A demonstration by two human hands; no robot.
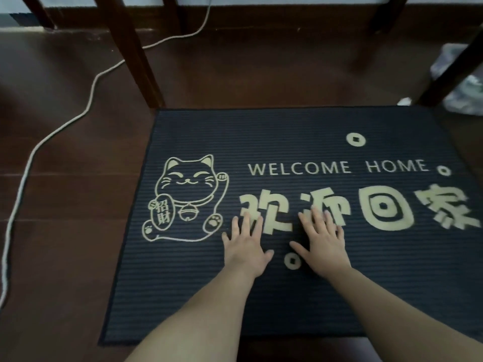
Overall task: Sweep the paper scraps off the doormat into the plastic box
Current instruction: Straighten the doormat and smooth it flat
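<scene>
Doormat (300,296) flat on dark wood floor (65,231), by chair legs (136,56) | left hand (247,246) and right hand (322,244) palm-down on its middle, fingers spread, grasping nothing | white cord (28,163) lies left | paper scraps, plastic box: none discernible

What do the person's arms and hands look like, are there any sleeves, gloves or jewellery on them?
Both forearms are bare as far as the frame shows: no sleeves in view. The left hand and right hand wear no gloves, and no rings, watch or bracelets show on the fingers or wrists. No markings or bandages are visible. The picture is too soft to tell about the nails.
</scene>
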